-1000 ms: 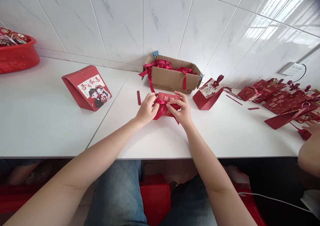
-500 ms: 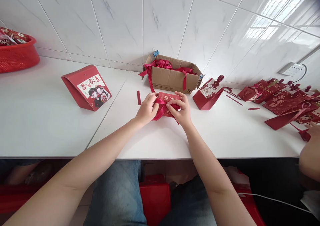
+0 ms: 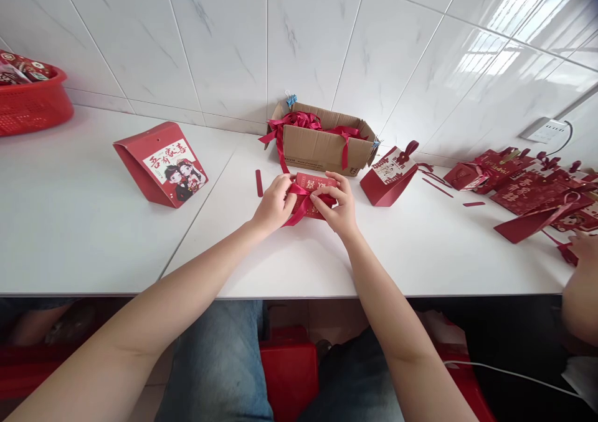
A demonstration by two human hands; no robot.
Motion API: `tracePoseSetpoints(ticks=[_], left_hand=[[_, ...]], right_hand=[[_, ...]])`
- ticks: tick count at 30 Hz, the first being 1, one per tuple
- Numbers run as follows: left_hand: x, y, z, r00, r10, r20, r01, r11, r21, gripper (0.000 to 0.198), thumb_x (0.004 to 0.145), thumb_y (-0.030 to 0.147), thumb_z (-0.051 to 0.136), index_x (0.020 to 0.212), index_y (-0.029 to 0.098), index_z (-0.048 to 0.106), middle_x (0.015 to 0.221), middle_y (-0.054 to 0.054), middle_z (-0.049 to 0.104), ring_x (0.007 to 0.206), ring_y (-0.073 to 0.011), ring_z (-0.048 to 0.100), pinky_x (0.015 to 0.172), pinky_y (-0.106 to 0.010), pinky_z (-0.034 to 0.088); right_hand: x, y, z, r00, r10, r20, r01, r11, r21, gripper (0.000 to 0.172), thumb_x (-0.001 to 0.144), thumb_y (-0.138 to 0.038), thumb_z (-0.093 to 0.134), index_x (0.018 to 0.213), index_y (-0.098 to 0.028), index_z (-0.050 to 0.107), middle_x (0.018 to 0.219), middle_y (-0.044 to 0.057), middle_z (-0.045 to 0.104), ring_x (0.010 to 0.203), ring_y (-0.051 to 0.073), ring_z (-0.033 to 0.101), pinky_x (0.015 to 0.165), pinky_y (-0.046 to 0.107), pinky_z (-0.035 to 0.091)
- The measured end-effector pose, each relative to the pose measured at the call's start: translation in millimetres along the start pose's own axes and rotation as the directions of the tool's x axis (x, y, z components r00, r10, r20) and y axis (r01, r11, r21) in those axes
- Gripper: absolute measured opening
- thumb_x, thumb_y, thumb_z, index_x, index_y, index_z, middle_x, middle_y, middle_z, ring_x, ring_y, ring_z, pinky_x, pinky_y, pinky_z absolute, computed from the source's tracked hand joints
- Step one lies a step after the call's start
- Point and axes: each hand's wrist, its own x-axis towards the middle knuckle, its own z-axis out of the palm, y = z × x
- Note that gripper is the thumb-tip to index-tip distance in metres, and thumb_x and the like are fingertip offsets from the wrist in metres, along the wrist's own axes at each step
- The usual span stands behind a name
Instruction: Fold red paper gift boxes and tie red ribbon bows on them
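A small red gift box (image 3: 316, 182) with gold lettering lies on the white table (image 3: 289, 254) in front of me. A red ribbon (image 3: 299, 205) crosses its near side. My left hand (image 3: 273, 205) pinches the ribbon at the box's left end. My right hand (image 3: 340, 205) pinches the ribbon's other part at the right end. Both hands have their fingers closed on the ribbon and rest against the box.
Behind the box stands an open cardboard carton (image 3: 322, 140) holding red ribbons. A folded red box (image 3: 161, 164) with a cartoon couple lies left, another red box (image 3: 389, 176) right. A red basket (image 3: 28, 100) sits far left. Several red boxes (image 3: 532, 191) and another person's hand (image 3: 583, 245) are at the right.
My hands have barely shifted on the ribbon. The other person's hand at the right edge has slid a little lower.
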Motion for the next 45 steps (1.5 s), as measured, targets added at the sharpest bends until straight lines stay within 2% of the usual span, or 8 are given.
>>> tracePoseSetpoints(ticks=[6,9,12,16,22,29,37,45], left_hand=[[-0.8,3.3,-0.7,0.999,-0.038,-0.011,0.037,0.997,-0.066,0.006,0.088,0.018,0.044,0.088,0.02,0.05,0.118,-0.01,0.06,0.108,-0.0195,0.06,0.072,-0.029,0.058],[-0.7,3.6,-4.1,0.995,-0.084,0.05,0.091,0.98,-0.179,0.01,0.088,0.026,0.049,0.097,0.02,0.05,0.118,-0.01,0.06,0.105,-0.0198,0.063,0.068,-0.027,0.059],[0.0,0.7,-9.1,0.984,-0.088,0.153,0.133,0.938,-0.319,0.019,0.085,0.028,0.054,0.099,0.022,0.043,0.127,-0.011,0.057,0.111,-0.0225,0.063,0.07,-0.03,0.061],[1.1,-3.8,-11.8,0.984,-0.066,0.166,0.129,0.903,-0.41,0.019,0.081,0.022,0.053,0.09,0.023,0.036,0.134,-0.013,0.054,0.121,-0.0274,0.058,0.068,-0.032,0.061],[1.3,-2.6,-8.1,0.979,-0.171,0.112,0.202,0.893,-0.402,0.022,0.085,0.033,0.055,0.089,0.022,0.036,0.126,-0.013,0.058,0.115,-0.0267,0.062,0.058,-0.025,0.059],[1.2,3.4,-8.4,0.979,-0.194,0.066,0.205,0.93,-0.306,0.023,0.086,0.039,0.056,0.096,0.019,0.05,0.106,-0.008,0.061,0.101,-0.0206,0.064,0.063,-0.027,0.06],[1.8,11.2,-0.5,0.978,-0.196,-0.067,0.177,0.958,-0.225,0.02,0.082,0.033,0.058,0.073,0.019,0.047,0.101,-0.008,0.058,0.102,-0.0203,0.059,0.055,-0.023,0.056],[-0.2,19.6,3.2,0.964,-0.259,-0.059,0.233,0.93,-0.283,0.023,0.082,0.034,0.06,0.081,0.021,0.041,0.108,-0.007,0.058,0.105,-0.0203,0.059,0.061,-0.025,0.057]], right_hand=[[-0.4,-1.0,-1.5,1.0,0.01,0.002,-0.011,0.999,0.044,0.009,0.077,-0.035,0.069,0.077,-0.025,0.069,0.126,0.008,0.052,0.127,0.028,0.048,0.101,0.046,0.046],[0.0,2.8,-4.4,0.997,0.037,0.064,-0.045,0.99,0.13,0.025,0.079,-0.042,0.066,0.098,-0.027,0.066,0.137,0.008,0.049,0.133,0.028,0.043,0.102,0.044,0.045],[1.9,11.5,-7.1,0.99,0.1,0.1,-0.126,0.946,0.3,0.04,0.086,-0.047,0.048,0.12,-0.028,0.05,0.143,0.008,0.046,0.13,0.025,0.047,0.103,0.046,0.045],[5.0,23.6,-9.7,0.979,0.178,0.1,-0.204,0.862,0.463,0.032,0.083,-0.039,0.038,0.111,-0.026,0.045,0.145,0.009,0.047,0.122,0.025,0.055,0.095,0.048,0.05],[4.0,26.8,-12.0,0.982,0.126,0.138,-0.173,0.89,0.421,0.026,0.077,-0.026,0.052,0.103,-0.026,0.047,0.15,0.009,0.042,0.126,0.026,0.052,0.092,0.046,0.051],[3.8,14.3,-9.1,0.98,0.146,0.138,-0.19,0.9,0.392,0.03,0.082,-0.048,0.061,0.095,-0.024,0.049,0.151,0.015,0.038,0.134,0.026,0.047,0.092,0.042,0.052],[2.1,9.7,-2.8,0.987,0.161,0.01,-0.154,0.92,0.361,0.028,0.084,-0.047,0.059,0.088,-0.024,0.044,0.139,0.017,0.053,0.123,0.024,0.057,0.094,0.045,0.051],[0.0,10.0,3.7,0.978,0.19,-0.086,-0.146,0.918,0.368,0.024,0.087,-0.043,0.056,0.095,-0.026,0.041,0.128,0.014,0.062,0.116,0.021,0.062,0.089,0.039,0.054]])
